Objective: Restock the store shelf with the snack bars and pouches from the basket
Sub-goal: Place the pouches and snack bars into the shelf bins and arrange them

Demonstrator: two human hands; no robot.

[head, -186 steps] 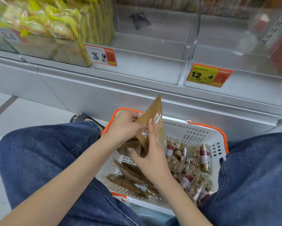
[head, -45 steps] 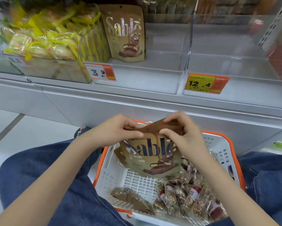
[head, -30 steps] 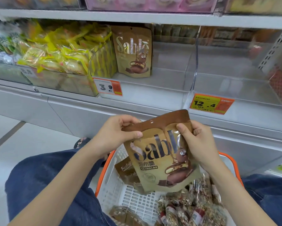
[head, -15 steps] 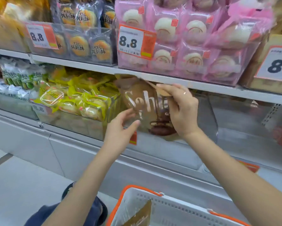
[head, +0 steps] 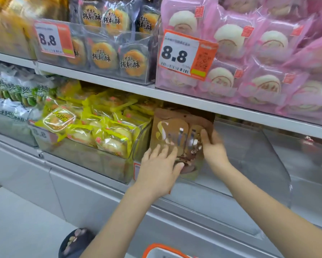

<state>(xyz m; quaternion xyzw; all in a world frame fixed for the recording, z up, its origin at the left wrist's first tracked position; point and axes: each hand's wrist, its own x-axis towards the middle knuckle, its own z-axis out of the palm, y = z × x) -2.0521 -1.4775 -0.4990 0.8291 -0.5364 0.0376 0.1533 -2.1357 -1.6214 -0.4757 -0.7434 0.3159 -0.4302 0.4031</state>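
Head view: a brown pouch [head: 177,135] stands upright in a clear-walled bin [head: 249,164] on the lower shelf [head: 193,216], just right of the bin of yellow packs [head: 93,127] and close under the upper shelf [head: 119,84]. It sits at the bin's left end, probably so that later pouches can line up to its right, and faces outward so the label reads from the aisle.

The left hand [head: 158,172] lies flat against the pouch's lower front, fingers [head: 162,151] spread and not clenched; this looks like pressing it back and steadying the base. The right hand [head: 212,148] grasps the pouch's right edge, thumb in front and the other fingers hidden behind, likely to keep it upright while it settles. Motion blur hides whether a second pouch stands behind.

Only the orange rim of the basket [head: 165,248] shows at the bottom edge; its contents are out of sight, so how much stock remains cannot be told.
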